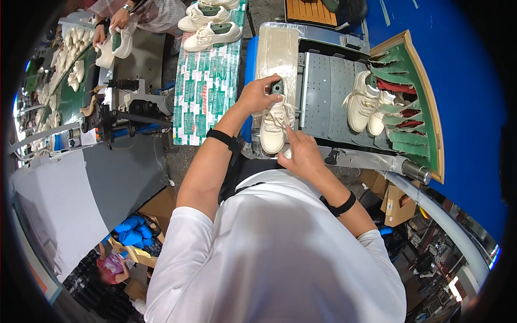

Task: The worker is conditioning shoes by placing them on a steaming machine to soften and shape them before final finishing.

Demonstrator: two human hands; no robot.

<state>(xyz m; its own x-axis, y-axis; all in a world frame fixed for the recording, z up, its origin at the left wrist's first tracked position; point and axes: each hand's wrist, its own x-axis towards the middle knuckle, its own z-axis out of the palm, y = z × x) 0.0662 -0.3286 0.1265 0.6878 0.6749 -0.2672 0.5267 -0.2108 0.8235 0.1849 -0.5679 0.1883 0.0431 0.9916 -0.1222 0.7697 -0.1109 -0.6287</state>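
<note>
A cream lace-up sneaker [272,129] with a dark green shoe last inside stands toe toward me at the near edge of a grey perforated conveyor [323,97]. My left hand [260,95] grips the sneaker's heel and the top of the last. My right hand [302,152] is at the toe side, index finger raised against the laces. Both wrists wear black straps.
Two more cream sneakers [366,103] stand on the conveyor to the right, beside a green rack [414,102]. More sneakers [211,33] lie on a green-patterned table [204,91]. At the top left another person's hands [113,24] hold a shoe. A machine [121,110] stands to the left; cardboard boxes [398,207] lie below.
</note>
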